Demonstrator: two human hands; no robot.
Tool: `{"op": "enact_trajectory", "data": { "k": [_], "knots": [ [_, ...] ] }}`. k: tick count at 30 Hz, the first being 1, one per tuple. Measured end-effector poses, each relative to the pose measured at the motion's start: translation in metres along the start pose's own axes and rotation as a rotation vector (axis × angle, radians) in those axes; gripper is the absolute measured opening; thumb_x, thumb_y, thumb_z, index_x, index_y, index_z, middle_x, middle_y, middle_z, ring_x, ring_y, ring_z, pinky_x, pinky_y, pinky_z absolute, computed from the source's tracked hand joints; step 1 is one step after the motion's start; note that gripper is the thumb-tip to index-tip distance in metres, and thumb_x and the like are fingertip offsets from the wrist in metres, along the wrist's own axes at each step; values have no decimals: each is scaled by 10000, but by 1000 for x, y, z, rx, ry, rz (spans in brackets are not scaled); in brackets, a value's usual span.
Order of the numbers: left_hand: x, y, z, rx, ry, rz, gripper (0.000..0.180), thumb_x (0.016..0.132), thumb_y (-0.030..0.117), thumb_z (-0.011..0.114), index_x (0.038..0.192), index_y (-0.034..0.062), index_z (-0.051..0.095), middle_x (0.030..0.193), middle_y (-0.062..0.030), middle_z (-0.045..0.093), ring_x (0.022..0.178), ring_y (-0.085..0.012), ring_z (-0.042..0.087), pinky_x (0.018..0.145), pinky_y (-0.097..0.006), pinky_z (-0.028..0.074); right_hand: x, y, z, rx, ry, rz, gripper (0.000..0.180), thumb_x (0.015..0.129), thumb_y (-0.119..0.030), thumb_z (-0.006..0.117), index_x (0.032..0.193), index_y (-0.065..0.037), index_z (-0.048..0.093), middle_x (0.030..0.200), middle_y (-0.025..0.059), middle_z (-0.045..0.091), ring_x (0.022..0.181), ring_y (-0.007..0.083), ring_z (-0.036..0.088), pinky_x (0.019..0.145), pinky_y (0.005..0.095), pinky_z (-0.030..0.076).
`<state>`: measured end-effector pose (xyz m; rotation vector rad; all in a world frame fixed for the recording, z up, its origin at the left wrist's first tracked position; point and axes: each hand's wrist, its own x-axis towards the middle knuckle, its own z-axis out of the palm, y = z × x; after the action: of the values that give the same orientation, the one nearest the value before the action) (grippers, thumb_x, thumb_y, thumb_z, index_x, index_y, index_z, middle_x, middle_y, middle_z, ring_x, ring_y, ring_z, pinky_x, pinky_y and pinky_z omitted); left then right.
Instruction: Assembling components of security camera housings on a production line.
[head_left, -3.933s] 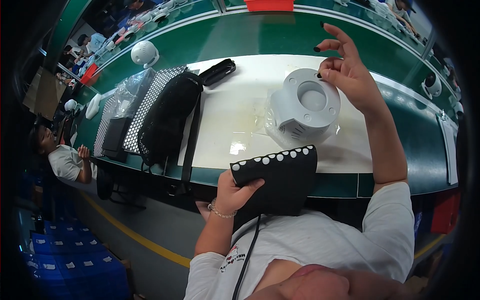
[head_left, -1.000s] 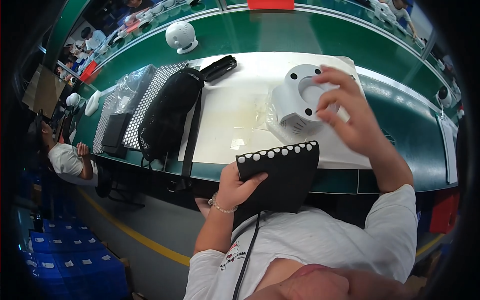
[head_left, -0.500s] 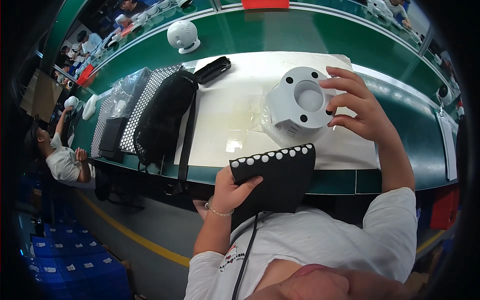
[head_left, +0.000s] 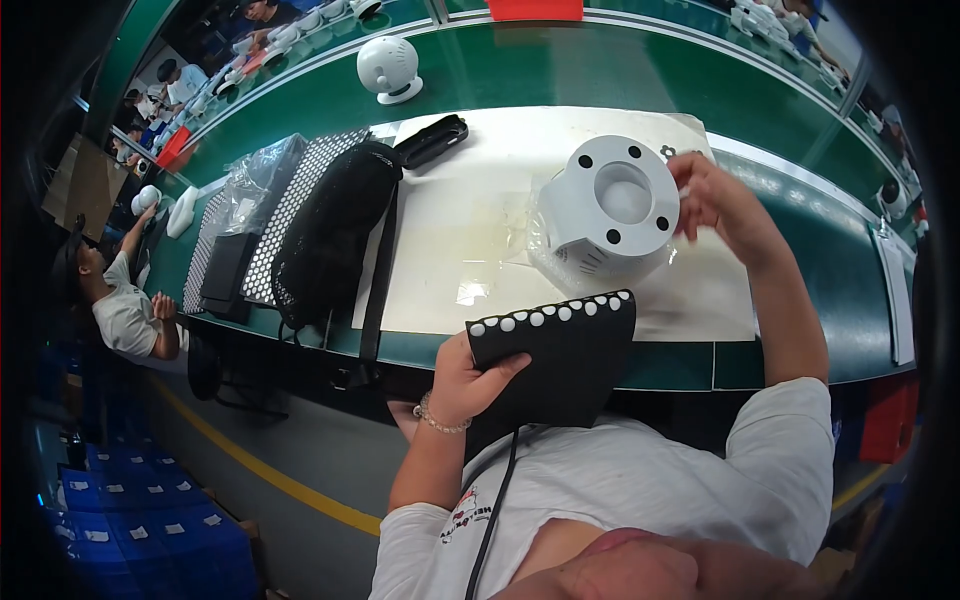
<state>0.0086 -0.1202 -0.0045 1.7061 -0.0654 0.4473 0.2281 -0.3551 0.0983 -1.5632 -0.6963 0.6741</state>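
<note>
Left hand [head_left: 468,380]: I see it clamped on the near left corner of a black pad [head_left: 560,362] that has a row of white studs along its top edge. The pad is held tilted up against the counter's front edge, I judge so the studs stay within reach.

Right hand [head_left: 722,203]: raised at the right side of the white cylindrical housing [head_left: 612,212], fingers drawn together and touching or just beside its rim. Whether they pinch something small I cannot tell.

White housing: it lies on a clear plastic bag on the white mat [head_left: 470,235], its open round face with four holes turned up toward me, probably to keep that face easy to work on.

Green counter [head_left: 800,265]: it carries the mat. A black mesh bag [head_left: 325,235] and a perforated tray [head_left: 270,225] lie to the left, a black oblong case [head_left: 432,141] behind them.

Farther back: a white round device [head_left: 388,68] stands apart on the green strip.

Far left: another person [head_left: 120,300] works at a separate station.
</note>
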Motion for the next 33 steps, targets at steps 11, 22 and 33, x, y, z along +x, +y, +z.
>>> {"op": "enact_trajectory", "data": {
  "k": [11,22,33],
  "knots": [
    [3,3,-2,50,-15,14,194,717,57,678,887,2,604,791,-77,629,702,-154,594,645,-247,455,32,-10,-36,126,214,-85,292,760,-258,572,945,-35,545,717,-25,529,576,40,462,528,181,385],
    [6,5,1,84,11,-32,179,689,38,672,856,4,618,767,-93,633,683,-173,606,622,-253,455,114,121,-181,-1625,896,289,224,842,-269,462,960,-122,583,1031,44,540,998,218,494,796,428,397],
    [5,6,2,-17,32,-69,179,703,12,661,875,-13,617,814,-84,641,724,-137,598,659,-245,461,119,96,-144,-1308,860,-393,239,794,-85,444,984,-80,588,1070,103,569,976,284,534,840,377,413]
  ]
}}
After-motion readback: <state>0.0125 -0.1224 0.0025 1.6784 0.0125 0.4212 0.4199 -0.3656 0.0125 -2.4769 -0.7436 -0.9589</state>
